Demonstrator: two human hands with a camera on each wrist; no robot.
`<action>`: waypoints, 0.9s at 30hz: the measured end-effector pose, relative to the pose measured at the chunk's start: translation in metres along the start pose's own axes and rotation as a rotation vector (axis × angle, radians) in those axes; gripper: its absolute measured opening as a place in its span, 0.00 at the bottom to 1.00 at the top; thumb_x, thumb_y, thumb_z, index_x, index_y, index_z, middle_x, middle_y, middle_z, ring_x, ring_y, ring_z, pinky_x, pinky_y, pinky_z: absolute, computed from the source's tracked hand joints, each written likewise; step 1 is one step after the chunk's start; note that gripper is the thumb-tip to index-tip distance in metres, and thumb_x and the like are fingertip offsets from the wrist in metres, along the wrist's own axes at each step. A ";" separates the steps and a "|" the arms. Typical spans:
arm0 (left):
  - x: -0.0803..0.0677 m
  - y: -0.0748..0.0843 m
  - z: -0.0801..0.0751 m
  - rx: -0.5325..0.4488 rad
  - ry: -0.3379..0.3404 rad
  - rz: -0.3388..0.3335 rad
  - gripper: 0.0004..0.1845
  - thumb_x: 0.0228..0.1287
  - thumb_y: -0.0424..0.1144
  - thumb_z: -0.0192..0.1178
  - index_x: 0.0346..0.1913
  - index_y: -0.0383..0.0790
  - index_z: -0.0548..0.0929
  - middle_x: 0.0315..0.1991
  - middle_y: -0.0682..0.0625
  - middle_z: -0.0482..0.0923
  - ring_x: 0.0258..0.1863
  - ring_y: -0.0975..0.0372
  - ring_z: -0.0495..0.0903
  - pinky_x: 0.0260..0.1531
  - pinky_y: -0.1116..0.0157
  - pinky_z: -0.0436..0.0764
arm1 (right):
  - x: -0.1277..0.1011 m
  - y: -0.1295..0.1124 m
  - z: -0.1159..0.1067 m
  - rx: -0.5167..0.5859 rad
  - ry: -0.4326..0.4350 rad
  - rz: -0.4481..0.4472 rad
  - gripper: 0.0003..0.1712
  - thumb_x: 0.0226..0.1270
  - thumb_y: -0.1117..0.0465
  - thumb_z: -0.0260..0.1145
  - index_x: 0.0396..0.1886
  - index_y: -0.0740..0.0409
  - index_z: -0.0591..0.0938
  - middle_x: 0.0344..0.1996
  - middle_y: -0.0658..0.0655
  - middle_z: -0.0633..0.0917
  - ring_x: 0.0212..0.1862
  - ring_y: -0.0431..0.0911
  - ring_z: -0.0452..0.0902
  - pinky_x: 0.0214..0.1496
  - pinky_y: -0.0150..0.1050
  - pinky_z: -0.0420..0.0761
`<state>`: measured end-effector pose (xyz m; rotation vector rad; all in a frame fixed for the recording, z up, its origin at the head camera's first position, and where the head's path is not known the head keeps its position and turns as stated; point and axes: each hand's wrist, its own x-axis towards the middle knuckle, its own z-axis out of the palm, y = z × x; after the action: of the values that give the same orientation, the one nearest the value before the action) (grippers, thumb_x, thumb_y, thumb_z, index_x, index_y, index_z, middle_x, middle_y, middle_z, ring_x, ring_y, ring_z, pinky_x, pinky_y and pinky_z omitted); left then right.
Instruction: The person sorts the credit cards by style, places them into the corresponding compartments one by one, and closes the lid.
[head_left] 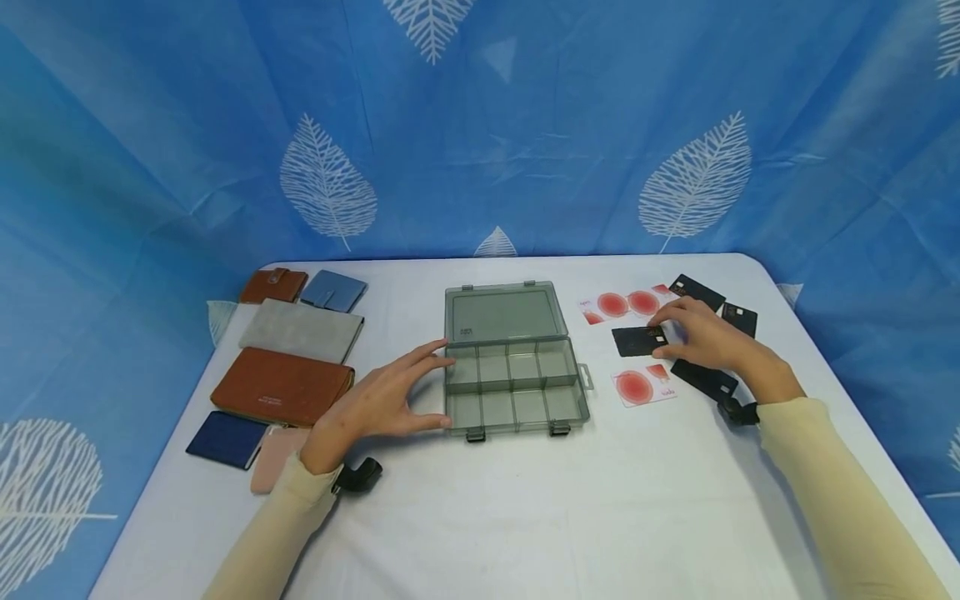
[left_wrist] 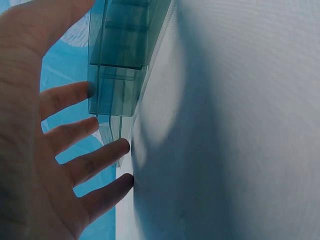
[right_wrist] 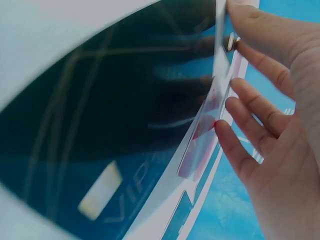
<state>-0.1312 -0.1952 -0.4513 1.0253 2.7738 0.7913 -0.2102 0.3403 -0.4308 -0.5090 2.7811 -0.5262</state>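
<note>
My left hand [head_left: 372, 406] rests spread against the open compartment box [head_left: 513, 372] mid-tabletop [head_left: 525, 500], while my right hand [head_left: 701, 335] pinches a black card [head_left: 636, 341] lying just right of it.

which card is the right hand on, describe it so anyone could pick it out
Start at the clear plastic box in the middle of the white table; the cards lie just to its right. The right hand touches the black card nearest the box. White cards with red circles lie above and below it, and the other black cards lie farther right.
</note>
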 end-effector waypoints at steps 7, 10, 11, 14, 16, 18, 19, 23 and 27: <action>0.001 -0.001 -0.002 -0.025 -0.035 -0.022 0.49 0.63 0.64 0.74 0.81 0.45 0.70 0.86 0.47 0.56 0.74 0.46 0.75 0.51 0.46 0.86 | 0.001 0.000 -0.002 0.054 0.055 -0.010 0.31 0.63 0.58 0.84 0.59 0.65 0.79 0.52 0.67 0.81 0.53 0.60 0.73 0.57 0.61 0.81; 0.000 -0.002 -0.003 -0.033 -0.040 -0.027 0.51 0.63 0.65 0.74 0.83 0.44 0.67 0.86 0.46 0.55 0.79 0.46 0.68 0.62 0.40 0.81 | -0.002 -0.005 0.000 0.055 0.095 -0.019 0.25 0.67 0.62 0.80 0.58 0.61 0.78 0.42 0.60 0.85 0.42 0.52 0.76 0.44 0.47 0.83; 0.000 -0.002 -0.003 -0.038 -0.040 -0.028 0.52 0.63 0.65 0.74 0.83 0.44 0.67 0.86 0.46 0.55 0.80 0.46 0.67 0.63 0.39 0.80 | -0.004 -0.007 0.001 0.058 0.107 -0.022 0.23 0.69 0.63 0.79 0.58 0.60 0.78 0.41 0.60 0.86 0.40 0.51 0.77 0.42 0.46 0.83; -0.001 -0.002 -0.003 -0.048 -0.046 -0.033 0.53 0.63 0.66 0.73 0.83 0.43 0.65 0.87 0.45 0.55 0.81 0.45 0.64 0.66 0.37 0.77 | -0.009 -0.013 0.003 0.076 0.156 -0.046 0.18 0.74 0.66 0.73 0.57 0.58 0.78 0.43 0.63 0.88 0.42 0.56 0.82 0.46 0.54 0.87; -0.001 -0.002 -0.003 -0.048 -0.050 -0.037 0.53 0.63 0.66 0.72 0.84 0.43 0.65 0.87 0.46 0.54 0.82 0.46 0.63 0.67 0.37 0.76 | -0.011 -0.018 0.004 0.096 0.189 -0.060 0.15 0.76 0.68 0.71 0.57 0.59 0.78 0.46 0.66 0.89 0.47 0.63 0.85 0.52 0.64 0.86; -0.001 -0.001 -0.003 -0.046 -0.051 -0.039 0.54 0.63 0.66 0.72 0.84 0.43 0.64 0.87 0.47 0.53 0.82 0.46 0.62 0.70 0.36 0.74 | -0.012 -0.024 0.005 0.120 0.219 -0.056 0.14 0.77 0.68 0.69 0.57 0.60 0.78 0.49 0.69 0.89 0.54 0.68 0.84 0.58 0.71 0.81; -0.001 -0.001 -0.003 -0.044 -0.050 -0.038 0.54 0.63 0.66 0.72 0.84 0.43 0.64 0.87 0.48 0.53 0.82 0.47 0.62 0.70 0.37 0.73 | -0.013 -0.027 0.006 0.132 0.229 -0.050 0.14 0.78 0.68 0.68 0.57 0.60 0.77 0.50 0.70 0.89 0.57 0.70 0.84 0.61 0.74 0.79; 0.001 0.000 -0.001 -0.024 -0.038 -0.024 0.53 0.63 0.65 0.72 0.84 0.42 0.64 0.87 0.47 0.53 0.82 0.47 0.62 0.72 0.37 0.71 | -0.012 -0.045 0.005 0.169 0.263 -0.006 0.15 0.81 0.64 0.67 0.60 0.61 0.75 0.52 0.73 0.88 0.60 0.74 0.82 0.62 0.75 0.77; 0.002 0.001 0.000 -0.007 -0.030 -0.015 0.53 0.64 0.65 0.72 0.84 0.42 0.64 0.87 0.47 0.54 0.82 0.47 0.62 0.74 0.38 0.70 | -0.010 -0.065 0.005 0.208 0.316 -0.046 0.15 0.80 0.65 0.67 0.59 0.64 0.76 0.49 0.71 0.87 0.55 0.71 0.85 0.61 0.71 0.80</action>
<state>-0.1324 -0.1929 -0.4505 1.0062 2.7483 0.7770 -0.1810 0.2859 -0.4081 -0.4788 2.9629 -0.9713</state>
